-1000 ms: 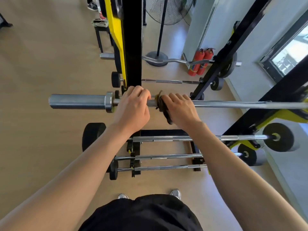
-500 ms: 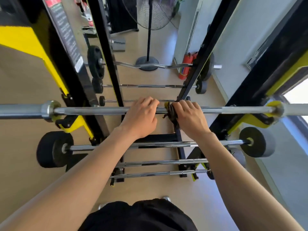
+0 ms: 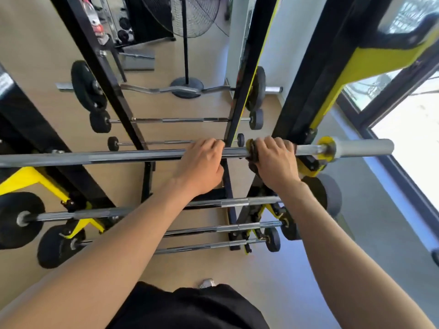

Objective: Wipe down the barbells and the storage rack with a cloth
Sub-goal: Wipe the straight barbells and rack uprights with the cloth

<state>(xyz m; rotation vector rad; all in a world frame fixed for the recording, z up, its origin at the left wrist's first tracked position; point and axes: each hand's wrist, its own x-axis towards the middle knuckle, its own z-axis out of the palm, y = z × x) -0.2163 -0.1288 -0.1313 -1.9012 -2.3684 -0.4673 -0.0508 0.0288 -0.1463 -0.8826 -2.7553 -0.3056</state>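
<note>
A long steel barbell (image 3: 118, 157) lies across the black and yellow storage rack (image 3: 337, 74) at chest height. My left hand (image 3: 202, 167) grips the bare shaft near its middle. My right hand (image 3: 276, 162) is wrapped around the shaft to the right, with a dark cloth (image 3: 251, 151) bunched under its fingers, close to the yellow collar (image 3: 326, 148) and the grey sleeve (image 3: 363, 146). Several smaller fixed-weight barbells (image 3: 235, 201) rest on the lower rungs, with black end weights (image 3: 19, 219).
A curl bar (image 3: 156, 89) and more small barbells (image 3: 180, 120) hang on the far side of the rack. A standing fan (image 3: 186, 43) stands behind it. Black uprights (image 3: 99, 67) cross the left. A window (image 3: 413, 129) runs along the right wall.
Both hands have slid rightward along the barbell, with the cloth now close to the right collar. My view has shifted right too.
</note>
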